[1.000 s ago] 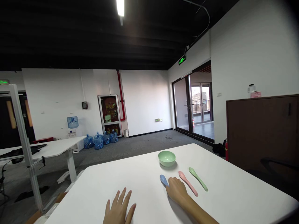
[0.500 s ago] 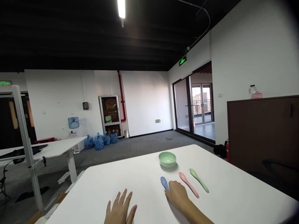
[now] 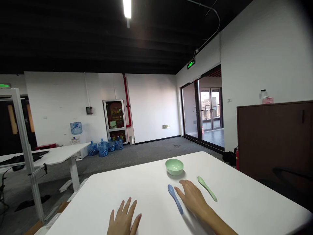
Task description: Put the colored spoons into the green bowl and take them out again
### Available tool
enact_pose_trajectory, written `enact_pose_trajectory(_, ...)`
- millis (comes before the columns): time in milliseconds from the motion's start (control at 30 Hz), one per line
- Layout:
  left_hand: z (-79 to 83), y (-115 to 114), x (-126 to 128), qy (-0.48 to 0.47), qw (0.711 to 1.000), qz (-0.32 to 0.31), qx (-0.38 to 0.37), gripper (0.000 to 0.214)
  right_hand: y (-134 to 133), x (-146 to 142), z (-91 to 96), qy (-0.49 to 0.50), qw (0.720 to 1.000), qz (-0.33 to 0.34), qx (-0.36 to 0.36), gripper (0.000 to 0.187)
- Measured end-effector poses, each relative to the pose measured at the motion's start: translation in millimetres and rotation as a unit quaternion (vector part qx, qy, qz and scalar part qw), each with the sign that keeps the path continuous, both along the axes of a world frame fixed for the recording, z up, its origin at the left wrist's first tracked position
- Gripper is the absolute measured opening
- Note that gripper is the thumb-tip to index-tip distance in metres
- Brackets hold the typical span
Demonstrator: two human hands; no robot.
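On the white table, my left hand rests near the front edge with its fingers spread and nothing in it. My right hand is between the blue spoon and the light green spoon. Its thumb stands apart from the other fingers and I see nothing held. The pink spoon is out of sight, covered by this hand. Beyond the fingers a pale green bowl stands upright near the far edge.
A second white table and a metal post are to the left. Several blue water bottles stand on the floor behind. A dark brown cabinet stands at the right.
My right hand has let go of the blue spoon and moved right, over the pink spoon. The blue spoon now shows in full. My left hand stays about where it was.
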State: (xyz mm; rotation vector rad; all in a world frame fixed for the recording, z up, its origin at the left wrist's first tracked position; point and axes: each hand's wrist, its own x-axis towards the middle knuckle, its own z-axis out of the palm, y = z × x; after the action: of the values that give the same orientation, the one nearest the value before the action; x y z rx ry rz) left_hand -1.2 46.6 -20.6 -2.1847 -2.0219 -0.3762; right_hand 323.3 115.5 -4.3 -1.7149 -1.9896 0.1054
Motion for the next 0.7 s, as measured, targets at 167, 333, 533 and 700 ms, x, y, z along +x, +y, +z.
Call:
enact_pose_trajectory(167, 1.3, 0.6, -0.9, -0.007, 1.0, 0.001, 0.004, 0.055, 5.3, 20.8, -1.7, 0.0, 1.0, 0.007, 0.018, 0.066)
enact_pose_trajectory(333, 0.4, 0.7, -0.4, -0.009, 1.0, 0.006, 0.004, 0.056, 3.0, 32.9, -9.6, -0.013, 1.0, 0.013, -0.011, 0.075)
enact_pose_trajectory(533, -0.1, 1.1, 4.6, -0.004, 1.0, 0.005, -0.001, 0.056, -3.6, 33.3, -22.6, -0.02, 0.999, 0.022, -0.029, 0.076)
enact_pose_trajectory(700, -2.6, 3.8, 4.5, 0.002, 1.0, 0.003, 0.001, 0.056, -6.3, 30.9, -23.5, -0.018, 0.999, 0.024, -0.038, 0.074)
